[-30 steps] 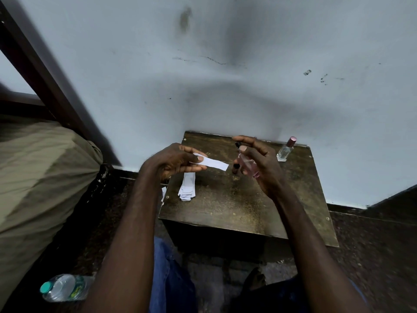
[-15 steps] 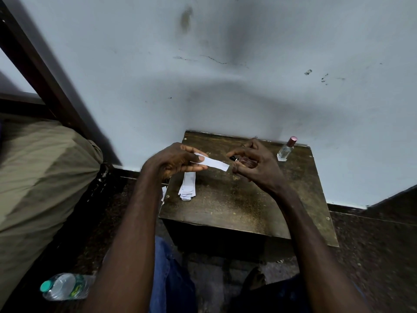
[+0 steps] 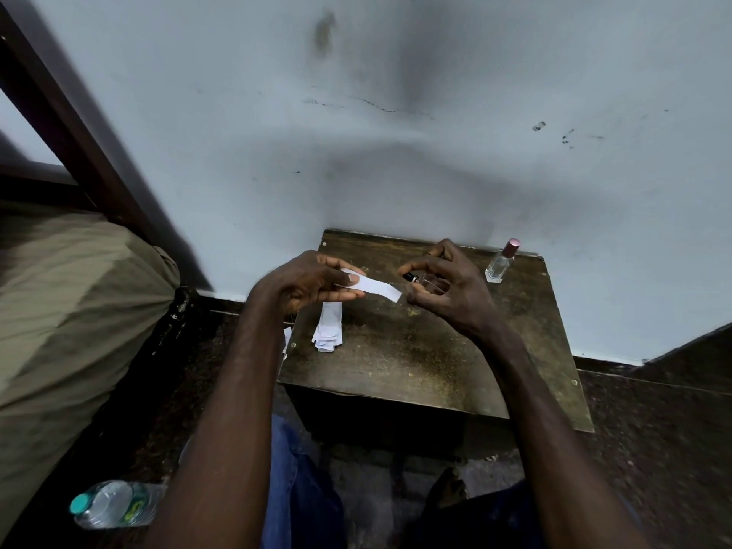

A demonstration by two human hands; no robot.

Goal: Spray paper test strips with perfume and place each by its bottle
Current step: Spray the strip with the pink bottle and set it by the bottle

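My left hand (image 3: 313,281) pinches one end of a white paper strip (image 3: 378,289), which points right over the small wooden table (image 3: 416,362). My right hand (image 3: 447,291) grips a small clear perfume bottle (image 3: 429,283) with its black nozzle aimed at the strip's free end; fingers hide most of the bottle. A second clear bottle with a pink cap (image 3: 502,260) stands upright at the table's back right corner. A stack of several spare white strips (image 3: 328,328) lies near the table's left edge, below my left hand.
The table stands against a pale wall. An olive cloth bundle (image 3: 67,311) fills the left side, with a dark wooden frame behind it. A plastic water bottle with a teal cap (image 3: 113,505) lies on the dark floor at lower left. My knees sit below the table.
My right hand turned from palm-up with loose fingers to curled round the small bottle, bringing the nozzle close to the strip's end. My left hand and the strip stayed put.
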